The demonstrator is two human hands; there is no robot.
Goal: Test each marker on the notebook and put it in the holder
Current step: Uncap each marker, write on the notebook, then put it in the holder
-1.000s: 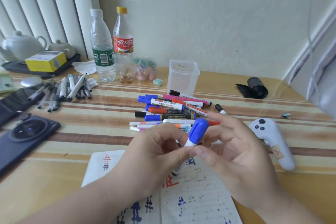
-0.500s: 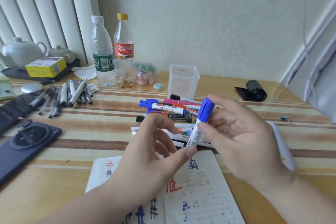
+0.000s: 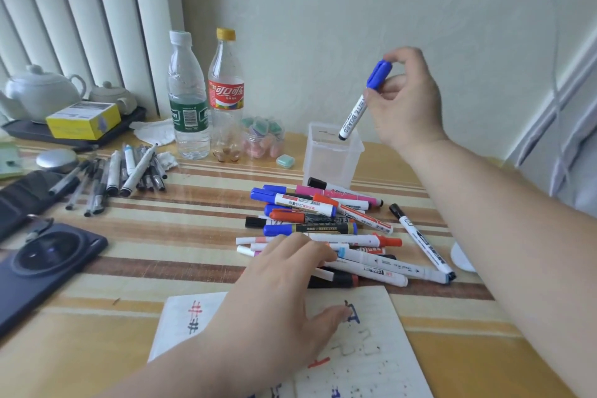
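My right hand [image 3: 405, 100] pinches a white marker with a blue cap [image 3: 363, 100] by its cap end, hanging it tilted with its tail just above the clear plastic holder [image 3: 329, 165] at the back of the table. My left hand [image 3: 284, 284] lies open with relaxed fingers, fingertips touching the near edge of the pile of markers [image 3: 329, 223] and thumb over the open notebook [image 3: 371, 342]. The notebook's pages carry red and blue test scribbles.
Two plastic bottles [image 3: 187, 97] and a small jar stand left of the holder. Several pens [image 3: 122, 171] lie at the left, beside a dark phone [image 3: 42, 258] and a tray with a teapot [image 3: 38, 90]. A white controller [image 3: 460, 257] is mostly hidden behind my right forearm.
My right hand has carried the capped blue marker up and away from the notebook to above the holder. My left hand has let go of it and dropped onto the marker pile.
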